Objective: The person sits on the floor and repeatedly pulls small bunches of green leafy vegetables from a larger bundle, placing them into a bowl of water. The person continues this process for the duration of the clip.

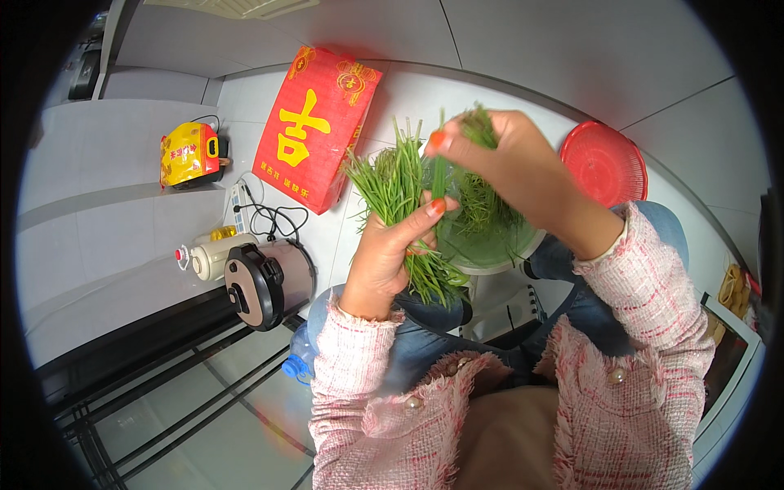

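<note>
My left hand (392,245) is closed around a thick bunch of thin green stalks (392,177), which look like chives. Their ends stick out above and below the fist. Just to the right and higher, my right hand (508,153) grips a smaller tuft of greens (479,125), slightly blurred. A few upright stalks (439,177) stand between the two hands. Under my right hand, more loose greens (487,205) lie in a pale green basin (490,254). Part of the basin is hidden by my hands and the bunch.
Against the wall stand a red bag (315,131) with gold printing and a red plastic basket (603,164). On the left are a pressure cooker (269,285), a power strip (239,205), a yellow-red package (190,155) and a blue-capped bottle (300,361). My knees flank the basin.
</note>
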Action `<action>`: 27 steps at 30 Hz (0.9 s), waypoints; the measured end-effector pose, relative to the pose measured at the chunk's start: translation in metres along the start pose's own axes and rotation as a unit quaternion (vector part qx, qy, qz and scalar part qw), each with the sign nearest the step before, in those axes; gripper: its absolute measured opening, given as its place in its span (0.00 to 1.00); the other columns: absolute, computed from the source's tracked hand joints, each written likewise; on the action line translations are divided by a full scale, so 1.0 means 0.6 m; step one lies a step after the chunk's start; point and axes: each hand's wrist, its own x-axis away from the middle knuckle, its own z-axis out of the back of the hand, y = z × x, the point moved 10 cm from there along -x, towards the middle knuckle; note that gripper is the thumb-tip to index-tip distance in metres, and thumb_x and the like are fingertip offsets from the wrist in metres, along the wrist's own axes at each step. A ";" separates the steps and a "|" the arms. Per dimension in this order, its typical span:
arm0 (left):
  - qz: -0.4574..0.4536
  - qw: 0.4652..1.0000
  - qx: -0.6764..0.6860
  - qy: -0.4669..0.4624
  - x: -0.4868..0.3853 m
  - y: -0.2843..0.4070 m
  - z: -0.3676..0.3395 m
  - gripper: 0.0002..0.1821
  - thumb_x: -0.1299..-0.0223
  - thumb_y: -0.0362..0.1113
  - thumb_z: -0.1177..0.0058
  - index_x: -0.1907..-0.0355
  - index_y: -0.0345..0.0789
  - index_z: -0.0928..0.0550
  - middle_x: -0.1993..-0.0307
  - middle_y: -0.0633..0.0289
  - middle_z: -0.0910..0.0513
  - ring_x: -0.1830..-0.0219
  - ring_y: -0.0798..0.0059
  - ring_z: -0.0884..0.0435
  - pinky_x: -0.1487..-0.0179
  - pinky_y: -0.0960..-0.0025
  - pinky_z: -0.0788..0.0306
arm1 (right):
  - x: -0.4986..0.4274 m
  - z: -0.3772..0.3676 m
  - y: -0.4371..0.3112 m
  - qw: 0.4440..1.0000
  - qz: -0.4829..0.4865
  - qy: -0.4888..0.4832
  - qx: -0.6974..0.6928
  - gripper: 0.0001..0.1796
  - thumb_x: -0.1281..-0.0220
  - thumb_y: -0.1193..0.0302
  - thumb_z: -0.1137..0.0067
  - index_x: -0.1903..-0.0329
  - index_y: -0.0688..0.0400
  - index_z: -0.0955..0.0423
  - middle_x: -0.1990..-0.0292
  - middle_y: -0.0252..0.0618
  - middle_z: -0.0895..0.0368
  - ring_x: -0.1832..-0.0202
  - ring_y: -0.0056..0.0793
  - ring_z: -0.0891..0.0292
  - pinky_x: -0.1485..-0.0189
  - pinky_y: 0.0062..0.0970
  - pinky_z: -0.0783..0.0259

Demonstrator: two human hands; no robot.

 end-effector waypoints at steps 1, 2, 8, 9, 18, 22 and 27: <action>0.003 1.000 0.002 -0.006 -0.001 -0.002 0.000 0.13 0.50 0.35 0.42 0.63 0.33 0.26 0.67 0.61 0.20 0.80 0.89 0.36 0.77 0.82 0.42 | -0.002 0.012 -0.010 0.999 0.023 0.037 -0.010 0.12 0.42 0.64 0.48 0.69 0.61 0.26 0.75 0.27 0.25 0.74 0.11 0.35 0.70 0.14 0.39; 0.007 1.000 0.004 -0.013 -0.002 -0.004 -0.001 0.13 0.50 0.35 0.42 0.63 0.33 0.26 0.67 0.61 0.20 0.81 0.89 0.36 0.77 0.82 0.42 | 0.002 0.027 -0.008 0.998 -0.022 0.059 -0.004 0.12 0.41 0.64 0.50 0.68 0.60 0.26 0.81 0.22 0.32 0.80 0.08 0.44 0.77 0.13 0.47; 0.011 1.000 -0.009 0.005 0.003 -0.002 0.006 0.14 0.49 0.36 0.44 0.62 0.31 0.25 0.74 0.66 0.27 0.83 0.89 0.41 0.78 0.82 0.45 | -0.006 0.093 -0.016 0.984 -0.032 0.155 -0.076 0.10 0.45 0.66 0.48 0.69 0.60 0.25 0.79 0.23 0.32 0.78 0.12 0.42 0.75 0.14 0.45; 0.020 1.000 -0.007 -0.005 0.002 -0.004 0.007 0.15 0.50 0.36 0.43 0.61 0.32 0.26 0.68 0.60 0.20 0.81 0.89 0.37 0.77 0.82 0.43 | -0.007 0.101 -0.017 0.983 -0.025 0.163 -0.085 0.10 0.45 0.66 0.49 0.69 0.59 0.25 0.80 0.22 0.34 0.80 0.12 0.44 0.76 0.14 0.47; 0.005 1.000 0.002 0.004 0.002 -0.001 0.019 0.12 0.50 0.35 0.44 0.63 0.31 0.24 0.73 0.65 0.22 0.83 0.91 0.41 0.78 0.83 0.46 | -0.001 0.150 -0.043 0.961 0.005 0.248 -0.122 0.10 0.38 0.66 0.54 0.66 0.61 0.29 0.84 0.19 0.49 0.83 0.09 0.56 0.80 0.13 0.55; 0.000 1.000 -0.007 -0.001 0.002 0.002 0.018 0.12 0.50 0.35 0.44 0.64 0.30 0.23 0.78 0.70 0.26 0.84 0.91 0.42 0.79 0.83 0.48 | 0.001 0.176 -0.051 0.950 0.034 0.284 -0.128 0.11 0.37 0.65 0.54 0.68 0.59 0.31 0.83 0.21 0.49 0.82 0.10 0.55 0.79 0.14 0.53; -0.003 1.000 -0.012 0.016 0.006 0.007 0.015 0.11 0.50 0.34 0.45 0.64 0.31 0.23 0.80 0.72 0.28 0.84 0.91 0.42 0.79 0.83 0.49 | 0.007 0.188 -0.060 0.945 0.057 0.304 -0.101 0.12 0.36 0.64 0.56 0.68 0.59 0.31 0.81 0.22 0.47 0.81 0.11 0.53 0.76 0.15 0.50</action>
